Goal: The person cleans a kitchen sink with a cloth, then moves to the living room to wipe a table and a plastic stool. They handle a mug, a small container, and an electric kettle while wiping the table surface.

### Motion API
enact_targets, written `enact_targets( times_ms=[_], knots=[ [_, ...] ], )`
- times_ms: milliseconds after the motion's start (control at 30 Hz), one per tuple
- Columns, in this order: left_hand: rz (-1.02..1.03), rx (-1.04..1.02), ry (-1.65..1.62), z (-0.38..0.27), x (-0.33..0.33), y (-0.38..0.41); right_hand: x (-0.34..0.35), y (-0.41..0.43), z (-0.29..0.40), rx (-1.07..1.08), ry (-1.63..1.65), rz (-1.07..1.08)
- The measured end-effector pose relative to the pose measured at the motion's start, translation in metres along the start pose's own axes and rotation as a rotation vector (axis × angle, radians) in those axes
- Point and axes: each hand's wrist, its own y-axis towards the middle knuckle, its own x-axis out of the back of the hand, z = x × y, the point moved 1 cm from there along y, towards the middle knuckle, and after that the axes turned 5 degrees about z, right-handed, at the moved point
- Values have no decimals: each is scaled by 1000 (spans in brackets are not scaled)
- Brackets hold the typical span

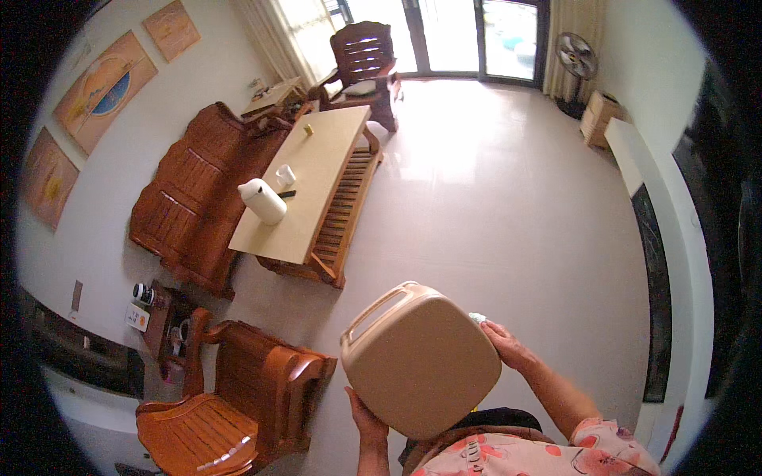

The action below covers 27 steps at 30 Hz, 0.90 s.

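A beige plastic stool (421, 364) is held up in front of my body, its smooth square face turned towards me. A long opening with a rounded frame shows along its upper left side. My left hand (364, 416) grips the lower left edge, with its fingers hidden beneath. At the right corner, my right hand (505, 342) has a crumpled whitish cloth (477, 318) at its fingertips, by the stool's edge. Most of the cloth is hidden, and I cannot tell whether this hand also carries the stool.
A long coffee table (321, 172) bears a white thermos jug (263, 202) and a white cup (286, 174). Beyond it stands a wooden sofa (196, 184). Wooden armchairs (256, 381) (363, 59) stand near left and far back. A fan (576, 56) and a low ledge (625, 152) line the right wall.
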Motion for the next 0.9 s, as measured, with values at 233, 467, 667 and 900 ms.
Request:
enact_targets(
  times_ms=[233, 467, 667, 900],
  knots=[
    [-61, -231, 359, 20, -14, 162, 55, 154, 57, -6, -76, -103],
    [-226, 130, 957, -1, 14, 301, 78, 273, 132, 82, -480, -90],
    [-315, 360, 922, 21, 67, 366, 126, 411, 139, 174, -985, -145],
    [-385, 582, 1158, 95, 71, 397, 173, 572, 105, -16, -1041, -45]
  ],
)
